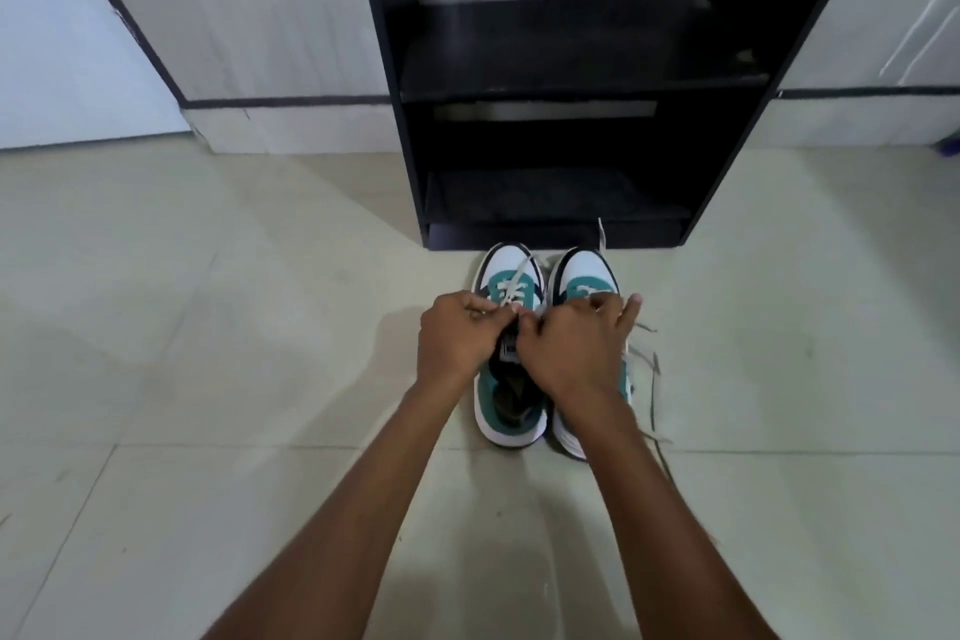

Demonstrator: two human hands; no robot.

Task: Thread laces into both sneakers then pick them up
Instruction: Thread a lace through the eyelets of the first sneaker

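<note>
Two white, teal and black sneakers stand side by side on the floor, toes pointing away from me. The left sneaker (506,405) has a white lace (514,283) crossing its teal front part. My left hand (457,335) and my right hand (571,346) meet over its tongue, both pinching that lace. My right hand and forearm cover much of the right sneaker (584,276). Loose lace ends (649,369) of the right sneaker trail over the floor to its right, and one end (601,237) sticks up by its toe.
A black open shoe rack (556,120) stands directly behind the sneakers' toes, against a pale wall. Light floor tiles (208,327) spread to both sides. A small blue object (948,143) shows at the far right edge.
</note>
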